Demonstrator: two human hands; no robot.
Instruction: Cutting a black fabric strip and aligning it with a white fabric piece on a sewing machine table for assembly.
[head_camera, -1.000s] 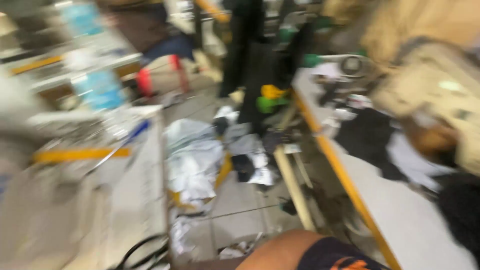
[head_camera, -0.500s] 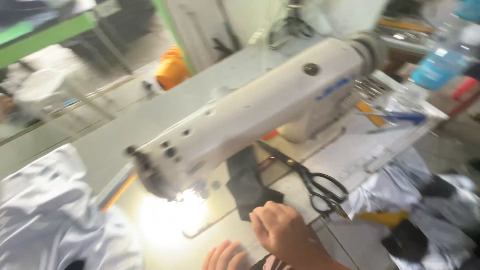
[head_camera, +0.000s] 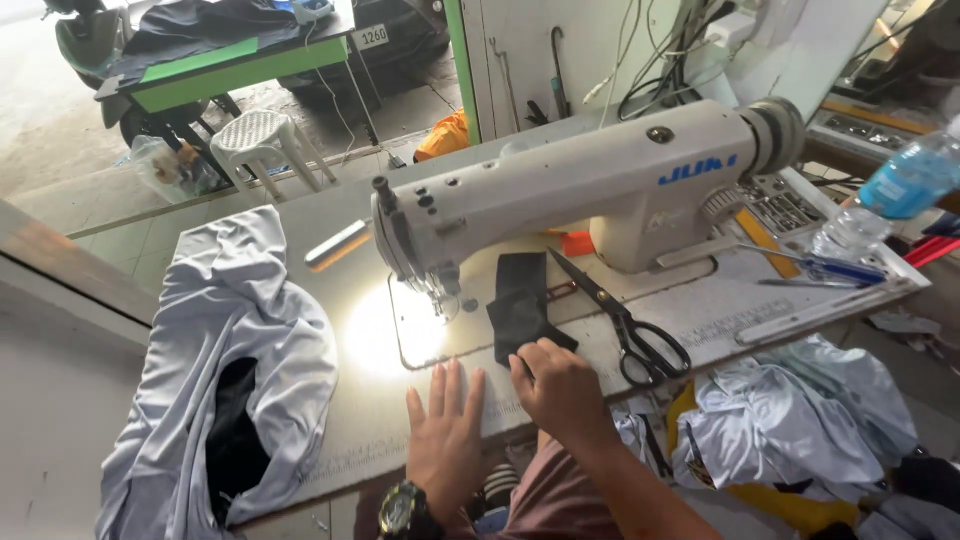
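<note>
Sewing table (head_camera: 330, 240): pale, worn top fills most of the head view; its front edge runs just above the person's wrists.

Sewing machine (head_camera: 570, 185): off-white industrial head set lengthwise across the table, needle end at left, handwheel at right. A lamp under the head throws a bright patch on the needle plate.

Grey garment (head_camera: 225, 330): large crumpled pile of pale grey fabric on the left part of the table, with a dark lining showing in a fold near its lower edge. It lies well apart from both hands.

More grey fabric (head_camera: 790, 415): heaped below the right end of the table, off the top.

Black fabric piece (head_camera: 520, 305): small dark piece lying flat on the table just right of the needle, in front of the machine base.

Scissors (head_camera: 625, 315): black-handled, lying closed on the table just right of the black fabric piece, blades pointing up and left.

Water bottle (head_camera: 895, 195): clear plastic with a blue label, at the far right edge.

Left hand (head_camera: 445, 430): flat on the table, palm down, fingers spread, holding nothing. A dark wristwatch (head_camera: 403, 510) sits on the wrist.

Right hand (head_camera: 560, 390): fingers curled, fingertips pressing on the lower corner of the black fabric piece.
</note>
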